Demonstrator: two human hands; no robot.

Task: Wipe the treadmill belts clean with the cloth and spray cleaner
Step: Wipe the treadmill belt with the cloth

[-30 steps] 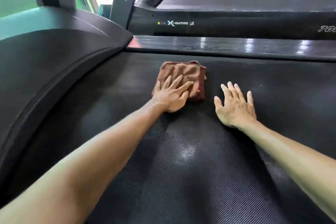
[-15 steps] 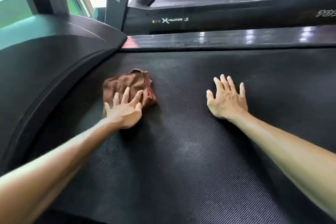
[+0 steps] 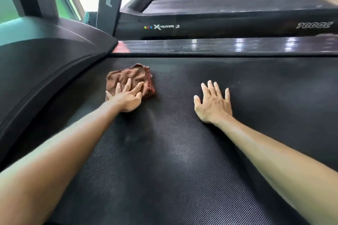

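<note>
Left grip (image 3: 126,99) lies flat with straight fingers pressing the brown cloth (image 3: 130,80) onto the treadmill belt (image 3: 164,160) near its front cover, holding nothing; soft, light, bunch-prone, it likely handles best under a spread palm.

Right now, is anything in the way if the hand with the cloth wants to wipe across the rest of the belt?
Only the other hand. The left hand presses the brown cloth flat on the belt near its left end. The right hand rests flat on the belt to the cloth's right. No other thing shows on the belt.
</note>
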